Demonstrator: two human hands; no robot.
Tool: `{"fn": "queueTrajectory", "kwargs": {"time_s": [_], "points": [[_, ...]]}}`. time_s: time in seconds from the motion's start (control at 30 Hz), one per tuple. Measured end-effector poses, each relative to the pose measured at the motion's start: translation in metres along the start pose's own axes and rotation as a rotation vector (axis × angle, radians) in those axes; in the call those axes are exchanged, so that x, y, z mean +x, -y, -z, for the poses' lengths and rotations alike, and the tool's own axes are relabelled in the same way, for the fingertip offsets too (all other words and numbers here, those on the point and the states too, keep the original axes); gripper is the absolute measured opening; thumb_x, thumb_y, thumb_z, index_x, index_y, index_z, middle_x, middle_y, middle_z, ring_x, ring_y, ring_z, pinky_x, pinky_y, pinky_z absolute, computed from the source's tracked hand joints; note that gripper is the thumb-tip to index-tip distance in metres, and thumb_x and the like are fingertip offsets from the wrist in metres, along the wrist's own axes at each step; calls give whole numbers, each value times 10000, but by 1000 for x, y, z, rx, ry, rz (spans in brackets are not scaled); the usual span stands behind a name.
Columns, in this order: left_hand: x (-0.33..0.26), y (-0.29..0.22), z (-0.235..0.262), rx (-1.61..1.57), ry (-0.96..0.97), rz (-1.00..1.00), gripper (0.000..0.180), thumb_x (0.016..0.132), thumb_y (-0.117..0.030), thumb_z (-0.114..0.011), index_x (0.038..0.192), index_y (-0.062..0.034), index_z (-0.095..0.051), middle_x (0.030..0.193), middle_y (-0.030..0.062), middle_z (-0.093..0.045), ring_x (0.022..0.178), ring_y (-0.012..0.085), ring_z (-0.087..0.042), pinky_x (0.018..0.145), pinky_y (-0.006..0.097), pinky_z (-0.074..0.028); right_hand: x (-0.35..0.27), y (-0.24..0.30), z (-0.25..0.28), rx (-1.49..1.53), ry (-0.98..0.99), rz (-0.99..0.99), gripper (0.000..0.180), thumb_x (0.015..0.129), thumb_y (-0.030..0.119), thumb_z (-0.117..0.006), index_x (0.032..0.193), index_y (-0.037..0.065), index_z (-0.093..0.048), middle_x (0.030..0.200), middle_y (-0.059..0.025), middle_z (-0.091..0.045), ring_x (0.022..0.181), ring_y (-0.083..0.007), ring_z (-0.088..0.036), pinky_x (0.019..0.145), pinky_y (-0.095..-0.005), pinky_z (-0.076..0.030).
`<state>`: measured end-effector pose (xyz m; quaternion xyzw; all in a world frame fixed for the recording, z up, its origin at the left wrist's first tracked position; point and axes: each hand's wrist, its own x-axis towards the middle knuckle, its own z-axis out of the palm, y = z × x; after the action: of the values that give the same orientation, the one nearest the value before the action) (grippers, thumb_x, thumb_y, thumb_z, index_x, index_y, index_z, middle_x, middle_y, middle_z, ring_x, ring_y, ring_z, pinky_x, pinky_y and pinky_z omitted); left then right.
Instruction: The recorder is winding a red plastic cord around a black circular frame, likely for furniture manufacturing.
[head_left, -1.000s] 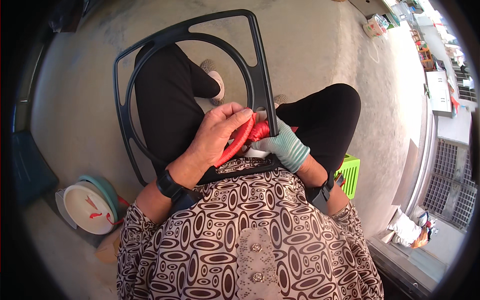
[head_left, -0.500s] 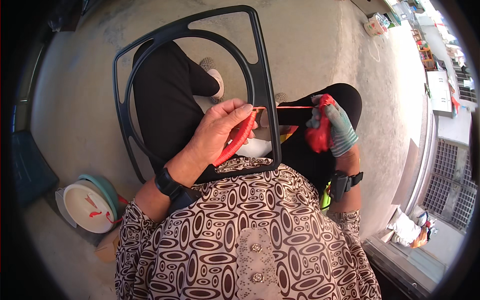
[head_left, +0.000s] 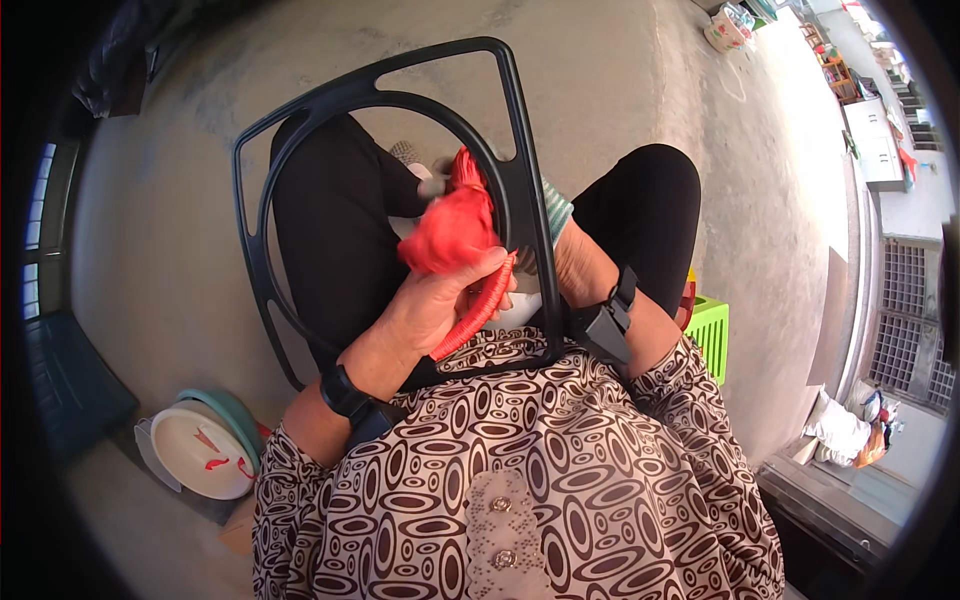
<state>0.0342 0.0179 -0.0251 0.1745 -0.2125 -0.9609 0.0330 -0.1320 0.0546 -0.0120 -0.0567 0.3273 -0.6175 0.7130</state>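
Observation:
A black plastic frame point(head_left: 520, 185) with a round inner ring rests over my lap. Red cord point(head_left: 478, 312) is coiled tightly round the near right stretch of that ring. My bare left hand point(head_left: 425, 308) grips this wrapped part, thumb on top at the end of the coils. A loose bundle of red cord point(head_left: 448, 228), blurred by motion, shows inside the ring just beyond my left thumb. My right hand point(head_left: 556, 212), in a grey-green striped glove, reaches beneath the frame's right side and holds the bundle; the frame and bundle hide most of its fingers.
On the floor at the left stand a cream basin point(head_left: 190, 455) with red scraps in it and a teal basin point(head_left: 235, 425) behind it. A green plastic basket point(head_left: 710, 338) is by my right elbow. A patterned bucket point(head_left: 728, 30) stands at the far right.
My right hand has moved left with the red bundle, from outside the frame's right side to under it and into the ring. My left hand keeps its hold.

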Motion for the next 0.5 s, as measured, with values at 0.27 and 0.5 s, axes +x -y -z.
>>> {"fn": "queueTrajectory", "kwargs": {"time_s": [0.27,0.5], "points": [[3,6,1,-72,-48,-151,206,935,-71,-587,1126,0,-613,1065,71,-656,932,136,-651,881,282,-527,-11,11,3,368,571,-144,831,888,613,-516,1418,-6,-353,1246,-268,-555,846,-263,-670,835,-368,-545],[2,0,1,166,-200,-209,135,958,-168,-584,943,-38,-618,832,-28,-599,730,35,-556,689,194,-469,-57,-3,-5,-769,-359,192,399,821,230,-760,1088,-20,-600,974,-58,-643,876,-109,-595,799,-264,-507]]}}
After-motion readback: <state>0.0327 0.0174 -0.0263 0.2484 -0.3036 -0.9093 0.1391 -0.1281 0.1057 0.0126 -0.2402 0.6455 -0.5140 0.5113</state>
